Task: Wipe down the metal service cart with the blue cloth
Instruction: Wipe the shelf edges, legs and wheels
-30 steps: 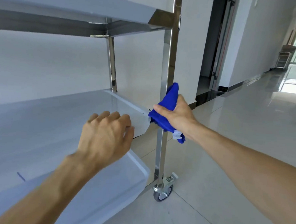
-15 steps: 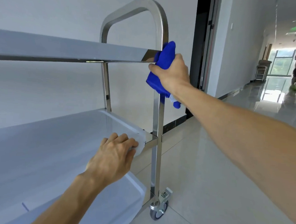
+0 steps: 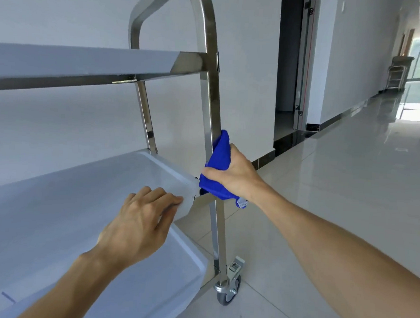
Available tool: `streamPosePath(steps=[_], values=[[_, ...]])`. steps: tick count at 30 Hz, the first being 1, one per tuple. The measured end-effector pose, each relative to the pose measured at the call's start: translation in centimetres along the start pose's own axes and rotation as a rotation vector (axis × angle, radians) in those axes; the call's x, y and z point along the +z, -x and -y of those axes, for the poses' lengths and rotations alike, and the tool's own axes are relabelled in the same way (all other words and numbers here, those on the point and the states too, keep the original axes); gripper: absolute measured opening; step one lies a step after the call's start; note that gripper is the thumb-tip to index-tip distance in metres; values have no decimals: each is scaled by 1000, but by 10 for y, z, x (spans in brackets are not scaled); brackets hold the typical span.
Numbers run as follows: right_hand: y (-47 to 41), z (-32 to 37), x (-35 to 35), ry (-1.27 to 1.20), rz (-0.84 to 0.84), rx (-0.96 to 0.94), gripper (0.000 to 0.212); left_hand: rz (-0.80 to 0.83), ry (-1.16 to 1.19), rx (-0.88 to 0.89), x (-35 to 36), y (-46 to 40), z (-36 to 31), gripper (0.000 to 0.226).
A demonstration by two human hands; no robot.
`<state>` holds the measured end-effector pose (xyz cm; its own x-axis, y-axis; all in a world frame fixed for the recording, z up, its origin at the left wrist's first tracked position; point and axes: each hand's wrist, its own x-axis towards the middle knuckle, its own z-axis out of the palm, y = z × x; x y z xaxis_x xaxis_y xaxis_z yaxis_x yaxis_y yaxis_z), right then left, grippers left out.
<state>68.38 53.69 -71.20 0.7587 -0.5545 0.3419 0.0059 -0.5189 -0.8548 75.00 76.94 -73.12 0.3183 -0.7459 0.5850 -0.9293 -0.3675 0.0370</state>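
The metal service cart [image 3: 208,104] fills the left of the head view, with three shelves and an arched handle frame. My right hand [image 3: 237,177] grips the blue cloth [image 3: 218,169] wrapped around the near upright post, level with the middle shelf's corner. My left hand [image 3: 138,223] rests on the front right corner of the middle shelf [image 3: 79,190], its fingers curled over the shelf's rim.
A caster wheel [image 3: 229,289] with a brake tab sits at the post's foot on the glossy tiled floor. A dark open doorway [image 3: 288,65] is behind the cart. Another metal cart [image 3: 397,74] stands far down the corridor by the window.
My right hand slid the cloth up the post to the top shelf level, then back down to the middle shelf corner. My left hand stayed on the shelf's corner.
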Motion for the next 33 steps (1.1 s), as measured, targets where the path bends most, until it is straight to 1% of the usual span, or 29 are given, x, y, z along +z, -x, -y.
streamPosePath(steps=[2,4,6,8,11,13,15,17,20,22,24,26,28,31,33], values=[[3,-10,-7,-105,109,-49,46,18,-4,7,-2,3,-2,43],[6,-14,-13,-167,193,-98,38,22,-10,-4,-6,8,-6,40],[10,-15,-17,-193,252,-130,33,41,-9,-36,-13,11,-12,36],[16,-15,-20,-213,296,-145,34,83,-14,-78,-24,14,-23,33],[28,-13,-27,-238,379,-149,38,139,-33,-196,-45,19,-44,23],[41,-8,-35,-239,446,-154,39,130,-5,-314,-61,18,-63,20],[57,-1,-44,-238,525,-168,39,48,58,-404,-79,12,-85,20],[74,6,-53,-262,604,-186,39,-86,118,-492,-97,2,-111,18],[105,18,-63,-278,686,-227,39,-220,282,-645,-124,-4,-151,16],[128,25,-64,-294,713,-258,36,-294,401,-687,-143,-1,-179,27],[152,32,-62,-310,723,-276,34,-368,457,-698,-161,7,-207,34],[177,38,-58,-333,733,-301,30,-408,457,-721,-174,17,-230,35],[201,46,-54,-333,749,-329,27,-436,405,-762,-185,29,-249,29],[239,59,-46,-247,737,-365,28,-516,249,-858,-198,48,-269,15],[262,70,-44,-194,714,-395,27,-542,107,-917,-207,58,-280,13]])
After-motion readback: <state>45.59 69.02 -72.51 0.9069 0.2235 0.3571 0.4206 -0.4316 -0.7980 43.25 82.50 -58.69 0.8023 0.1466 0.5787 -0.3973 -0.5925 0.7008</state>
